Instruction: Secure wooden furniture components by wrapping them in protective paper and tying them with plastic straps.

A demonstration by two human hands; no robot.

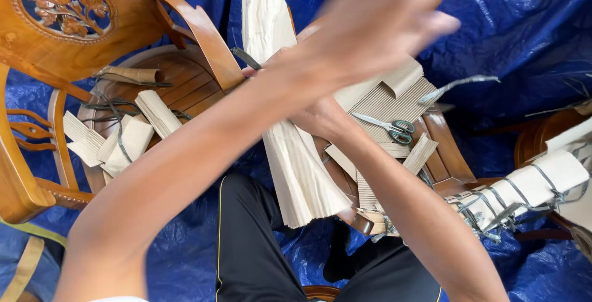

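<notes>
A long bundle of pleated beige cardboard (299,172) stands tilted between two wooden chairs, its top (265,12) fanning out above my arms. My right hand (322,117) reaches in from the lower right and grips the bundle at its middle, partly hidden behind my left forearm. My left arm crosses over it from the lower left. My left hand (382,15) is raised above the bundle's right side and is motion-blurred, so I cannot tell whether it holds anything. A dark wire end (246,58) sticks out beside the bundle.
The carved wooden chair (203,37) on the left holds cardboard pieces (132,138) and wire. Green-handled scissors (394,129) lie on corrugated sheets (394,102) on the right chair. A wire-tied white roll (533,185) lies far right. A blue tarp (524,31) covers the floor.
</notes>
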